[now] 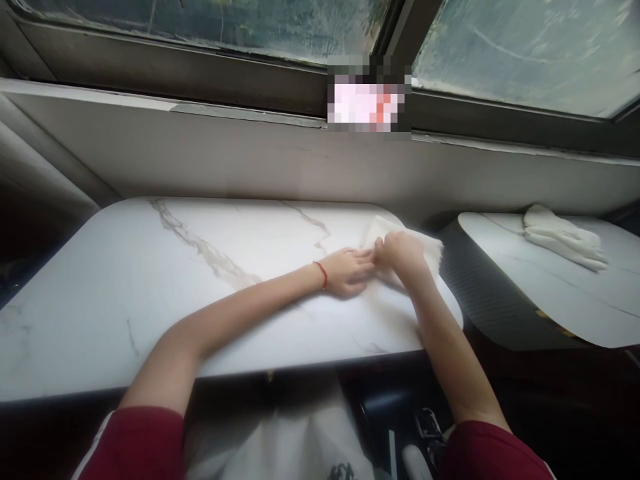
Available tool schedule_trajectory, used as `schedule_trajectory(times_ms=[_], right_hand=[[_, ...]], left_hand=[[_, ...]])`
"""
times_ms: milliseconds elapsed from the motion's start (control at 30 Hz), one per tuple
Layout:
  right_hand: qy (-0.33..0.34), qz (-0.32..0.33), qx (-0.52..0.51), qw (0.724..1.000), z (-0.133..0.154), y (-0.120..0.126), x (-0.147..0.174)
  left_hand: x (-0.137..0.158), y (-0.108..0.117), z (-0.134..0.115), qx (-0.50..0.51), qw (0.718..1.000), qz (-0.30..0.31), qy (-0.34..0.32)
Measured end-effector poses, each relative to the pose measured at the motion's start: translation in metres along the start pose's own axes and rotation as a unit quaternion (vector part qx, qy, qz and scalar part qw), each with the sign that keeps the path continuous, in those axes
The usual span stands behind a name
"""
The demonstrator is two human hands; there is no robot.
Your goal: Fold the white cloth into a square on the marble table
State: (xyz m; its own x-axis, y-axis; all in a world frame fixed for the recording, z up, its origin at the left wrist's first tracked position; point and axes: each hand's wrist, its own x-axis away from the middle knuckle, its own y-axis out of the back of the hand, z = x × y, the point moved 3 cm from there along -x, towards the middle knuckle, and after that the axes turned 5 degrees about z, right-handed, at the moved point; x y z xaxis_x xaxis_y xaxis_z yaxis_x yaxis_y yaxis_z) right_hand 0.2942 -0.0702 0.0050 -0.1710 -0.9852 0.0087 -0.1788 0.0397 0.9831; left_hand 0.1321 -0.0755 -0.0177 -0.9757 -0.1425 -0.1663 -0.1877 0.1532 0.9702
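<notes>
A thin white cloth (pixel 431 248) lies on the right end of a white marble-patterned tabletop (pixel 280 240). My right hand (pixel 403 253) is closed on it, knuckles up, near the table's rounded far corner. My left hand (pixel 347 272), with a red string bracelet (pixel 323 275) on the wrist, rests palm down just left of it. Its fingers are stretched out and point at the right hand, their tips meeting the cloth's edge. Slight motion blur softens the fingers and the near part of the cloth.
A second marble-patterned table (pixel 540 293) stands to the right across a narrow gap, with a folded white cloth (pixel 565 237) on it. Behind runs a pale wall (pixel 225 157) below framed windows (pixel 525 53). A blurred-out patch covers part of the sill.
</notes>
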Motion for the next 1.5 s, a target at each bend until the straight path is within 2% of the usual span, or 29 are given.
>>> schedule_trajectory(times_ms=[133,267,400,567,700,800,900,967,1033,1133,1200,1367,1500], right_hand=[[-0.097,0.09,0.016,0.991,-0.006,-0.002,0.01],[-0.137,0.077,0.008,0.988,-0.015,-0.001,0.007],[-0.1,0.019,0.022,0.995,-0.009,-0.003,0.007],[-0.089,0.008,0.038,0.995,0.016,0.007,0.016],[-0.035,-0.058,0.001,0.998,0.027,0.017,0.014],[0.03,-0.097,-0.026,0.995,0.031,0.012,0.006],[0.132,-0.127,-0.12,0.976,0.037,0.003,-0.005],[0.195,-0.126,-0.203,0.951,0.037,-0.003,-0.012],[0.227,-0.116,-0.248,0.935,0.034,-0.008,-0.019],[0.229,-0.101,-0.247,0.936,0.027,-0.014,-0.026],[0.223,-0.09,-0.248,0.938,0.025,-0.017,-0.028],[0.201,-0.082,-0.259,0.941,0.027,-0.016,-0.024],[0.225,-0.091,-0.241,0.94,0.031,-0.012,-0.02]], left_hand=[[0.0,-0.005,-0.033,0.039,0.993,-0.009,-0.108],[-0.006,-0.005,-0.049,0.029,0.991,-0.007,-0.134],[-0.013,-0.001,-0.049,0.007,0.993,-0.006,-0.117],[-0.013,-0.004,-0.047,-0.031,0.995,-0.039,-0.087],[-0.012,-0.01,-0.045,-0.018,0.998,-0.057,-0.004],[-0.012,-0.014,-0.037,0.006,0.994,-0.053,0.091],[-0.01,-0.012,-0.015,0.004,0.989,-0.042,0.141],[-0.004,-0.005,0.009,-0.013,0.987,-0.046,0.154],[0.003,0.003,0.037,-0.03,0.985,-0.048,0.164],[0.011,0.012,0.063,-0.043,0.989,-0.035,0.139],[0.013,0.015,0.066,-0.052,0.989,-0.04,0.131],[0.009,0.02,0.052,-0.073,0.983,-0.067,0.155],[0.007,0.026,0.047,-0.081,0.973,-0.1,0.191]])
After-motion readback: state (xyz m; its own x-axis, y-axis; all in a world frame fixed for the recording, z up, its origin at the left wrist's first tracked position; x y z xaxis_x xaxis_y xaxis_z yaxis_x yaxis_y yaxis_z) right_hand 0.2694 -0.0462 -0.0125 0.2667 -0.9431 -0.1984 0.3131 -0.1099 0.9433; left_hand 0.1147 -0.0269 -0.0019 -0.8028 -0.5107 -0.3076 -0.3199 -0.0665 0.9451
